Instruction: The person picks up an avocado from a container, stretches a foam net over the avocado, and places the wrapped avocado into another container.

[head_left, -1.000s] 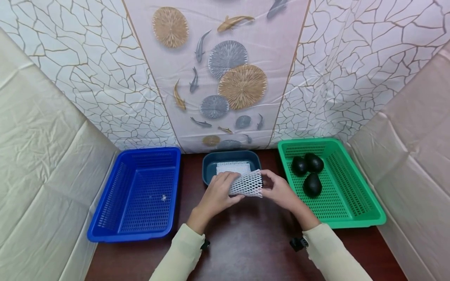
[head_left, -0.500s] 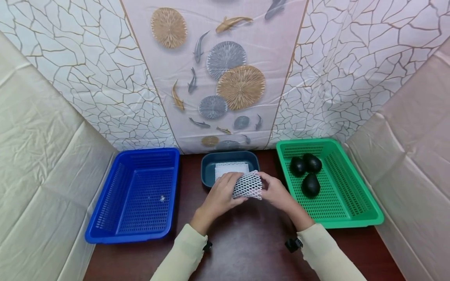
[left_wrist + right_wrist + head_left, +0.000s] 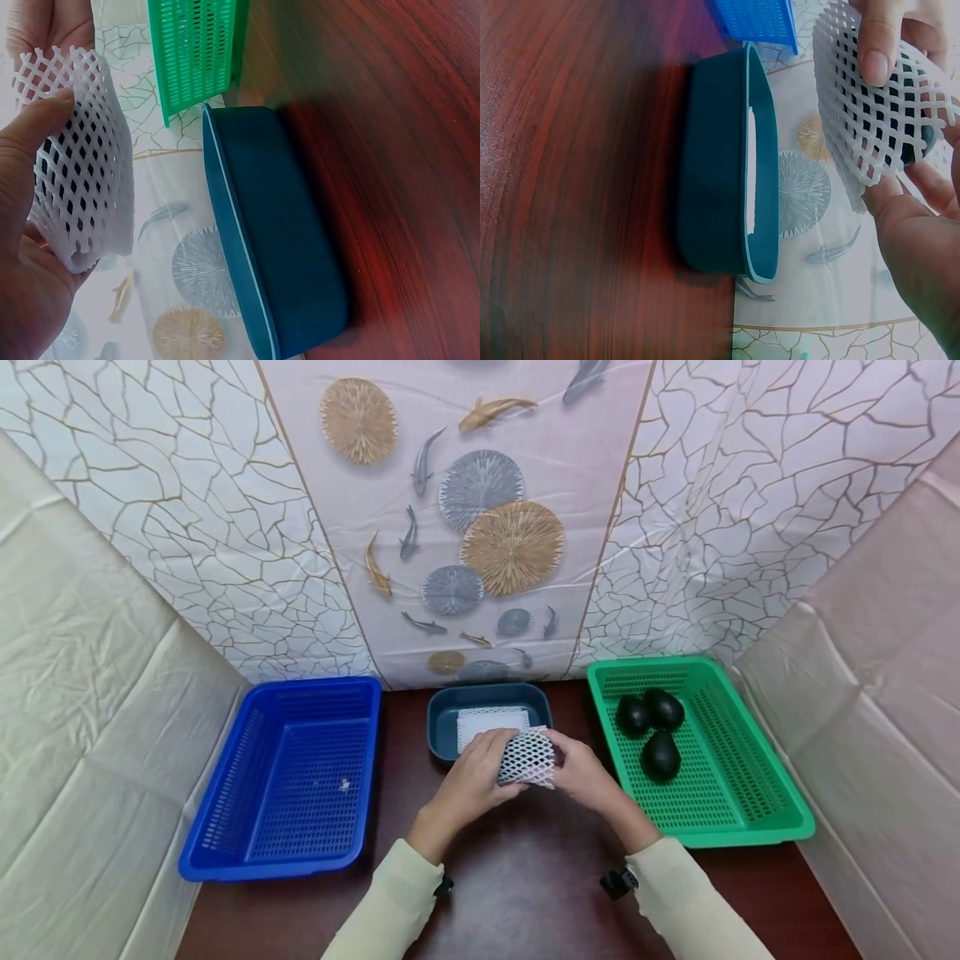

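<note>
A white foam net sleeve (image 3: 527, 757) is held up between both hands, just in front of the teal tray (image 3: 437, 727). A dark, rounded fruit, apparently an avocado (image 3: 928, 139), sits inside it and shows through the mesh and at the open end. My left hand (image 3: 471, 777) grips the sleeve around its left part, thumb (image 3: 51, 112) pressed on the mesh. The right hand (image 3: 585, 770) holds the sleeve's open right end, its thumb touching the lower edge. Other white foam net sleeves (image 3: 491, 718) lie in the tray.
On the right stands a green basket (image 3: 776, 785) with three black avocados (image 3: 661, 757). A blue basket (image 3: 281, 868) on the left has small white bits on its bottom. Patterned cloth walls (image 3: 480, 527) stand behind and at both sides of the dark wooden table (image 3: 517, 877).
The right hand has moved left, closer to the left hand. Less of the sleeve's length shows between the hands. The dark fruit at its right end is no longer visible in the head view.
</note>
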`<state>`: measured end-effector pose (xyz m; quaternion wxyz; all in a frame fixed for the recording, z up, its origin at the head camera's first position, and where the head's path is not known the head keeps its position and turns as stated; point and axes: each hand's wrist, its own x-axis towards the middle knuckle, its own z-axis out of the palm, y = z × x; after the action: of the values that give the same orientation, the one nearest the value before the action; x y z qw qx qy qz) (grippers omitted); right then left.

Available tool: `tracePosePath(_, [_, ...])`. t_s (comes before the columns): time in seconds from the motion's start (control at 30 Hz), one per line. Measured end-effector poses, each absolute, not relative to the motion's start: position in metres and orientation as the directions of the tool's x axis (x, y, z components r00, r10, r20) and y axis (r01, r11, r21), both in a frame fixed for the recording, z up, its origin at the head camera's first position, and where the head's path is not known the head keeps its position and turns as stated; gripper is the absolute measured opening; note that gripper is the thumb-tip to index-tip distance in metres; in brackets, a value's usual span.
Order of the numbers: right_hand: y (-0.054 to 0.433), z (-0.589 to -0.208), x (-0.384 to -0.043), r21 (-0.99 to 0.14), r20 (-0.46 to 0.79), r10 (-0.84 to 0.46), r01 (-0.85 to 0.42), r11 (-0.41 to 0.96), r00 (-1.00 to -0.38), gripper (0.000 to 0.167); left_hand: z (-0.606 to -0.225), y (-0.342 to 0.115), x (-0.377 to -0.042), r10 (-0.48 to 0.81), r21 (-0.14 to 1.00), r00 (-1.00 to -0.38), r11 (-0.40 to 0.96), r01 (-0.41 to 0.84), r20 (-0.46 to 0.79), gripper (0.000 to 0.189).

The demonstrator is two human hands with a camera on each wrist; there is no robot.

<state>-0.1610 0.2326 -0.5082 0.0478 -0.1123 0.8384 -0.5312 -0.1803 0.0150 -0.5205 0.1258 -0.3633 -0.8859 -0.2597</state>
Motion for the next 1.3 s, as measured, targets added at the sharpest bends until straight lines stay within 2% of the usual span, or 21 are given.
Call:
tracePosePath(0.6, [0.226, -0.512, -0.162, -0.910, 0.011, -0.274, -0.123, 0.395, -0.962, 0.051, -0.518, 0.023, -0.182, 0.552, 0.461, -0.809, 0.674, 0.577, 0.205, 0.093])
tracePosePath(0.8, [0.225, -0.509, -0.161, -0.888, 0.011, -0.244, -0.121, 0.444, -0.970, 0.050, -0.518, 0.021, -0.185, 0.526, 0.481, -0.826, 0.681, 0.553, 0.204, 0.088])
tracePosePath(1.1, [0.228, -0.503, -0.160, -0.861, 0.122, -0.229, -0.218, 0.459, -0.966, 0.043, -0.511, 0.011, -0.195, 0.503, 0.436, -0.816, 0.690, 0.577, 0.285, 0.079])
tracePosePath(1.3, [0.226, -0.501, -0.162, -0.860, 0.231, -0.189, -0.291, 0.419, -0.954, 0.037, -0.493, 0.002, -0.205, 0.440, 0.473, -0.867, 0.727, 0.497, 0.235, 0.082])
